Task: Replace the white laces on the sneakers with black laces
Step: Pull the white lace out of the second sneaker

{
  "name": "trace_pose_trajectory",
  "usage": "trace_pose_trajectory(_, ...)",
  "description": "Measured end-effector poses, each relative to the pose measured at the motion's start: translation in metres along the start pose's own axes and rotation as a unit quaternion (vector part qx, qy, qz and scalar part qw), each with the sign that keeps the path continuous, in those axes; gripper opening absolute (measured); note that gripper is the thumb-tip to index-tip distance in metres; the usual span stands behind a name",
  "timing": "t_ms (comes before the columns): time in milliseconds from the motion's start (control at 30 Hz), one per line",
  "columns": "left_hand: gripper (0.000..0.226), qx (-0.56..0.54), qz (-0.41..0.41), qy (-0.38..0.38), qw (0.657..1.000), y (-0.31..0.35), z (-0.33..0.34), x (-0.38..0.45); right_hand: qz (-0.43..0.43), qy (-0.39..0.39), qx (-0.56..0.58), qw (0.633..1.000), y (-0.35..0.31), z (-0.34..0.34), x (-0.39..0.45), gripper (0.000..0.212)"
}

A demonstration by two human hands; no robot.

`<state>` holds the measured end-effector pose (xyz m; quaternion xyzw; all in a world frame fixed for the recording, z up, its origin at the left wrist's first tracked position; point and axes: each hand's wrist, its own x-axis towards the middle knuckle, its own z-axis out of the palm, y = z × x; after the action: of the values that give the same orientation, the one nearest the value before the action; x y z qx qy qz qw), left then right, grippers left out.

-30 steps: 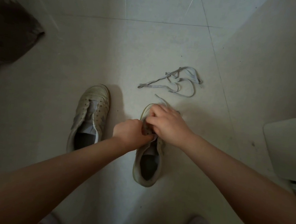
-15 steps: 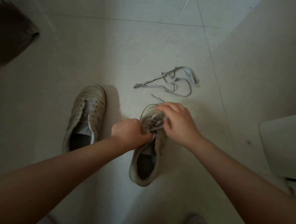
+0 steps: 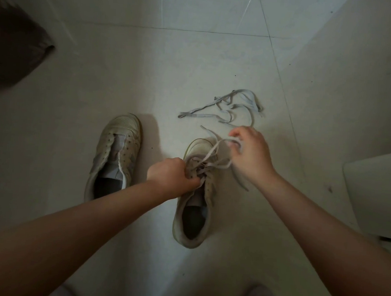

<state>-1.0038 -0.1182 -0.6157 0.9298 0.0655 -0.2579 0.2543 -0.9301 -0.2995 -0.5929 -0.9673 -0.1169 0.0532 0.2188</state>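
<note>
Lace (image 3: pixel 215 149): white, half out of the R shoe; loose loops rise from the eyelets toward the R hand, one free end trails on the floor to the shoe's right.
R shoe (image 3: pixel 193 217): on the floor, centre of view, toe pointing away; lower eyelets look partly laced, upper ones freed.
R hand (image 3: pixel 251 151): fingers curled round a loop of lace, lifted above and beyond the toe, prob. to draw the slack out through the eyelets.
L hand (image 3: pixel 172 177): fist closed on the shoe's eyelet flap/tongue area w/ lace strands at the knuckles; exact hold hidden. Looks like an anchor so the shoe doesn't lift or slide w/ the pull.
L shoe (image 3: pixel 115 151): just beside, to the left, no lace in it, tongue exposed; that side seems ready for a new lace.
Old lace (image 3: pixel 227 106): white, in a loose tangle on the floor beyond the R shoe, apart from both hands; parked out of the way.
Black laces: not in view.
Floor (image 3: pixel 196 62): pale tiles, dim light.
Stage: removal approx. half done on shoe two; relacing not yet begun.
</note>
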Motion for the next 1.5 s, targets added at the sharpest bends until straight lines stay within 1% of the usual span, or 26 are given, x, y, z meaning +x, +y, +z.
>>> trace_pose_trajectory(67,0.043,0.005,0.004,0.001,1.000,0.001,-0.001,0.000,-0.133,-0.059,-0.045,0.988,-0.014,0.006,-0.008,0.026)
trace_pose_trajectory(133,0.041,0.009,0.010,-0.003,1.000,0.005,-0.002,0.000,-0.262,-0.101,-0.101,0.954,-0.028,0.015,-0.015,0.028)
trace_pose_trajectory(167,0.038,0.012,0.012,-0.005,1.000,0.007,-0.003,0.000,-0.307,-0.099,-0.125,0.938,-0.030,0.021,-0.016,0.029)
trace_pose_trajectory(233,0.039,0.017,0.011,-0.007,1.000,0.009,-0.004,0.000,-0.343,-0.098,-0.158,0.921,-0.031,0.031,-0.017,0.022)
trace_pose_trajectory(300,0.041,0.014,0.008,-0.006,1.000,0.006,-0.002,0.001,-0.339,-0.084,-0.198,0.916,-0.032,0.037,-0.019,0.016)
trace_pose_trajectory(333,0.042,0.010,0.007,-0.006,1.000,0.004,-0.001,0.001,-0.318,-0.067,-0.206,0.923,-0.031,0.036,-0.018,0.019)
trace_pose_trajectory(367,0.043,0.005,0.007,-0.006,1.000,0.002,0.001,0.001,-0.274,-0.048,-0.196,0.940,-0.029,0.030,-0.016,0.021)
trace_pose_trajectory(433,0.043,-0.004,0.011,-0.001,1.000,0.001,0.001,0.000,-0.128,-0.004,-0.157,0.979,-0.022,0.010,-0.005,0.023)
trace_pose_trajectory(467,0.042,-0.004,0.012,0.001,1.000,0.001,0.001,-0.001,-0.060,0.014,-0.141,0.988,-0.015,0.000,0.001,0.021)
trace_pose_trajectory(500,0.042,-0.002,0.014,0.002,1.000,0.001,0.000,-0.001,-0.020,0.022,-0.134,0.991,-0.008,-0.008,0.005,0.019)
trace_pose_trajectory(533,0.041,0.000,0.014,0.002,1.000,0.002,0.000,-0.002,-0.011,0.018,-0.136,0.990,-0.002,-0.011,0.007,0.018)
trace_pose_trajectory(600,0.041,0.001,0.012,0.002,1.000,0.002,0.000,-0.001,-0.056,-0.014,-0.120,0.991,-0.004,-0.007,0.004,0.021)
trace_pose_trajectory(700,0.042,0.004,0.013,0.008,1.000,0.003,-0.001,0.000,-0.216,-0.102,-0.092,0.967,-0.020,0.008,-0.008,0.032)
trace_pose_trajectory(767,0.041,0.007,0.018,0.009,1.000,0.007,-0.001,-0.001,-0.295,-0.126,-0.118,0.940,-0.027,0.016,-0.011,0.027)
trace_pose_trajectory(833,0.040,0.008,0.020,0.011,1.000,0.008,-0.001,-0.002,-0.332,-0.108,-0.152,0.925,-0.030,0.020,-0.011,0.012)
trace_pose_trajectory(867,0.041,0.008,0.020,0.010,1.000,0.007,-0.001,-0.003,-0.331,-0.101,-0.163,0.924,-0.030,0.021,-0.011,0.007)
trace_pose_trajectory(933,0.043,0.002,0.017,0.010,1.000,0.004,0.001,-0.002,-0.297,-0.083,-0.155,0.939,-0.025,0.019,-0.011,0.012)
trace_pose_trajectory(1033,0.043,-0.005,0.014,0.017,1.000,0.002,0.002,-0.002,-0.151,-0.005,-0.106,0.983,-0.010,0.003,-0.004,0.006)
trace_pose_trajectory(1100,0.043,-0.004,0.014,0.016,1.000,0.001,0.002,-0.002,-0.072,0.026,-0.106,0.991,0.000,-0.003,-0.004,0.006)
trace_pose_trajectory(1133,0.043,-0.003,0.015,0.014,1.000,0.001,0.002,-0.001,-0.057,0.025,-0.114,0.992,0.002,-0.003,-0.006,0.007)
trace_pose_trajectory(1167,0.042,-0.003,0.014,0.013,1.000,0.001,0.002,-0.001,-0.070,0.015,-0.118,0.990,0.002,0.001,-0.009,0.012)
trace_pose_trajectory(1233,0.042,0.001,0.014,0.012,1.000,0.002,0.001,0.000,-0.157,-0.023,-0.110,0.981,-0.006,0.011,-0.015,0.030)
trace_pose_trajectory(1267,0.042,0.004,0.016,0.013,1.000,0.004,0.000,-0.001,-0.214,-0.044,-0.102,0.970,-0.012,0.015,-0.017,0.032)
trace_pose_trajectory(1333,0.042,0.012,0.018,0.012,1.000,0.007,-0.001,-0.001,-0.306,-0.058,-0.116,0.943,-0.021,0.025,-0.018,0.024)
trace_pose_trajectory(1400,0.044,0.012,0.020,0.009,1.000,0.008,-0.001,-0.002,-0.336,-0.060,-0.155,0.927,-0.026,0.030,-0.017,0.023)
trace_pose_trajectory(1500,0.047,0.001,0.015,0.006,1.000,0.004,0.001,-0.001,-0.328,-0.035,-0.198,0.923,-0.022,0.029,-0.013,0.010)
